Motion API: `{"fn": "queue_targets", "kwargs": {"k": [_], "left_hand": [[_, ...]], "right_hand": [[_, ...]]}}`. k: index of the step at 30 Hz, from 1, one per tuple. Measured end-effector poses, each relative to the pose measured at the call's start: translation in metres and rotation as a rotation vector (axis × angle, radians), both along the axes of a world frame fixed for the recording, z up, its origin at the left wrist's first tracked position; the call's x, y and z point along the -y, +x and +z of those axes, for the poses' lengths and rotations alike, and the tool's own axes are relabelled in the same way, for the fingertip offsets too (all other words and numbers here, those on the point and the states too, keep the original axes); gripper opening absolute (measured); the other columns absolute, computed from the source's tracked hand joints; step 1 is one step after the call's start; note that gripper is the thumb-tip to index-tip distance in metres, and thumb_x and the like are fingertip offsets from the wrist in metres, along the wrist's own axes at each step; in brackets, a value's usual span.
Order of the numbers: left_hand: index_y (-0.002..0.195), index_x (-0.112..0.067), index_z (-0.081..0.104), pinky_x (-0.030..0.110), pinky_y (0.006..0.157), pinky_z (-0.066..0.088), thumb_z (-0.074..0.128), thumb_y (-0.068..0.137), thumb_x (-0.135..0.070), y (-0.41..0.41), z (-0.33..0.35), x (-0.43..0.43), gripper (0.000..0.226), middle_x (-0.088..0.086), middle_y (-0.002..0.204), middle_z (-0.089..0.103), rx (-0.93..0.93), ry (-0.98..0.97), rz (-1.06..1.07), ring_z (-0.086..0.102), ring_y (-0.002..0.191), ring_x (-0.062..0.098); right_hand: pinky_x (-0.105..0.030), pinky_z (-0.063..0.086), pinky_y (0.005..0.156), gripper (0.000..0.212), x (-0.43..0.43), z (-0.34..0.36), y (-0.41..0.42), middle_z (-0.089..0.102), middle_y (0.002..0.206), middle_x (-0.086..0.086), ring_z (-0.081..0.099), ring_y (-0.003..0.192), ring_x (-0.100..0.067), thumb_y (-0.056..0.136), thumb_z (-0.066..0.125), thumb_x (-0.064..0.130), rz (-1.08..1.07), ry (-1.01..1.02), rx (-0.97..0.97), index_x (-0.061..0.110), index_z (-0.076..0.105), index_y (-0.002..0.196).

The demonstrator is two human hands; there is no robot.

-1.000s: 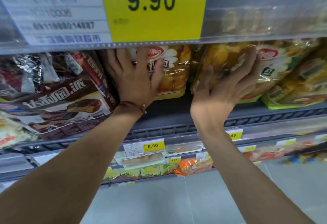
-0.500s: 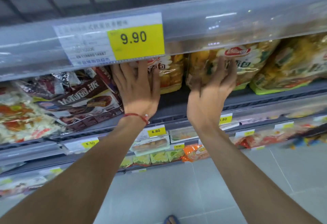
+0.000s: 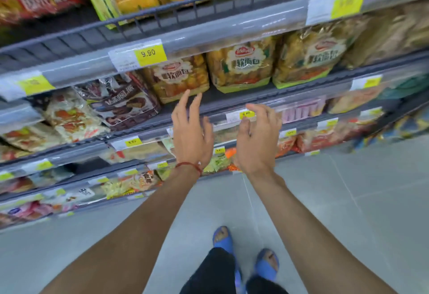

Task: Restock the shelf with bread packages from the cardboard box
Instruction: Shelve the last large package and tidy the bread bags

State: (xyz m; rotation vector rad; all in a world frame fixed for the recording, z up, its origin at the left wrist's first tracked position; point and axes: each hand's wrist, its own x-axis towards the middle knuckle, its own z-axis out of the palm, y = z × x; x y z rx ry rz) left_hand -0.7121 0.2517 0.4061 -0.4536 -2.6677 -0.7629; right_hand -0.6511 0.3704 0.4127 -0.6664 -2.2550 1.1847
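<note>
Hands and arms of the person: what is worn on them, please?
No sleeves and no gloves are in view. The left hand has a thin red string bracelet at its wrist. The right hand shows no bracelet or watch.

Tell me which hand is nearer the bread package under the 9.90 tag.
Left. The left hand has its fingertips at the bottom edge of the bread package; the right hand is lower and further right, in front of the price rail beneath.
</note>
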Motion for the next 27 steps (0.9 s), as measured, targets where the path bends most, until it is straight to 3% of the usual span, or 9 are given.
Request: {"fn": "queue_targets", "kwargs": {"k": [4,9,13,17,27], "left_hand": [[0.139,-0.014,0.046,0.031,0.111,0.032,0.044,0.097,-0.016,0.044,0.016,-0.017,0.042,0.004,0.145,0.039,0.122,0.092,-0.13,0.036,0.134,0.02],[0.132,-0.015,0.052,0.021,0.102,0.036,0.049,0.092,-0.008,0.084,0.022,-0.027,0.041,0.0,0.13,0.05,0.248,0.149,-0.401,0.046,0.123,0.014],[0.13,-0.021,0.054,0.027,0.096,0.043,0.051,0.089,-0.008,0.099,0.006,-0.021,0.043,-0.003,0.126,0.053,0.427,0.1,-0.645,0.052,0.116,0.017],[0.131,-0.022,0.054,0.03,0.102,0.043,0.05,0.091,-0.013,0.104,-0.006,-0.006,0.04,-0.004,0.13,0.053,0.575,0.01,-0.865,0.053,0.119,0.016],[0.126,-0.019,0.059,0.029,0.094,0.048,0.054,0.093,-0.01,0.168,-0.042,0.028,0.034,-0.006,0.124,0.06,0.856,-0.278,-1.185,0.059,0.107,0.011]], "right_hand": [[-0.019,0.027,0.095,0.028,-0.013,0.02,0.052,0.063,0.117,-0.008,0.052,0.114,-0.031,0.095,0.05,0.013,-0.044,0.034,0.021,0.012,0.068,0.116],[-0.027,0.035,0.1,0.029,-0.005,0.019,0.106,0.064,0.121,-0.009,0.052,0.119,-0.032,0.094,0.051,0.01,-0.079,-0.036,0.128,0.013,0.068,0.117],[-0.021,0.036,0.098,0.03,0.013,0.005,0.136,0.067,0.122,-0.008,0.056,0.117,-0.032,0.094,0.055,0.006,-0.197,-0.115,0.217,0.013,0.069,0.12],[-0.041,0.048,0.101,0.028,0.045,-0.003,0.166,0.068,0.122,0.001,0.058,0.118,-0.024,0.098,0.055,0.009,-0.425,-0.222,0.229,0.019,0.068,0.12],[-0.027,0.049,0.09,0.026,0.157,-0.036,0.266,0.07,0.118,0.011,0.064,0.107,-0.011,0.1,0.054,0.012,-0.883,-0.519,0.266,0.022,0.067,0.12]]}}
